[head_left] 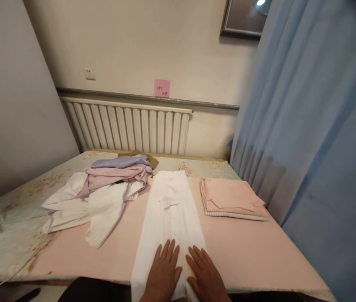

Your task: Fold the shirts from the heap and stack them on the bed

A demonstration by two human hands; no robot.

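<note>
Left hand (pixel 165 268) and right hand (pixel 205 270) lie palms down, fingers slightly spread, pinching nothing, on the near end of a long white garment (pixel 171 218), perhaps trousers. It stretches away beyond the fingertips, narrowing toward the far end. I'd judge it light, limp and not fragile, apt to wrinkle; its side edges, just outside each hand, look the best places to grip. Its matte cloth shows lengthwise creases and a small raised flap. Left of the hands sits a soft, rumpled clothes pile (pixel 118 180); farther right, a neatly squared pink folded stack (pixel 231 195) with a ribbed, pale lower edge. Smooth pink cloth (pixel 243 251) spreads beneath.
</note>
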